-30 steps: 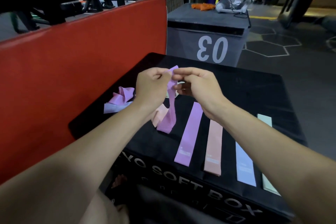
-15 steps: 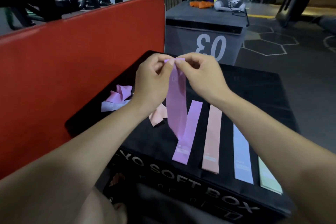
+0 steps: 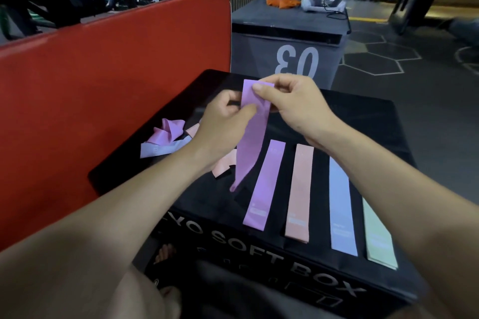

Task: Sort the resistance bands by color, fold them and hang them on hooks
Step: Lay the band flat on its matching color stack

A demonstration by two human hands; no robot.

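Note:
A purple resistance band (image 3: pixel 251 137) hangs above the black soft box (image 3: pixel 363 122). My right hand (image 3: pixel 293 106) pinches its top edge and my left hand (image 3: pixel 223 122) grips it a little lower on its left side. Flat in a row on the box lie a purple band (image 3: pixel 264 184), a peach band (image 3: pixel 299 191), a light blue band (image 3: pixel 340 204) and a pale green band (image 3: pixel 378 235). A loose heap at the left holds a crumpled purple band (image 3: pixel 168 131), a lavender band (image 3: pixel 158 150) and a peach band (image 3: pixel 224 166), partly hidden by my left arm.
A red padded wall (image 3: pixel 103 101) runs along the box's left side. Behind stands a grey box marked 03 (image 3: pixel 287 44) with an orange cloth (image 3: pixel 282 2) and a cabled device on top. Farther back a person sits on a chair. Dark floor lies to the right.
The held purple band has been straightened and spread flat. My left hand has slid down from the top edge along the band's side, while my right hand keeps the top.

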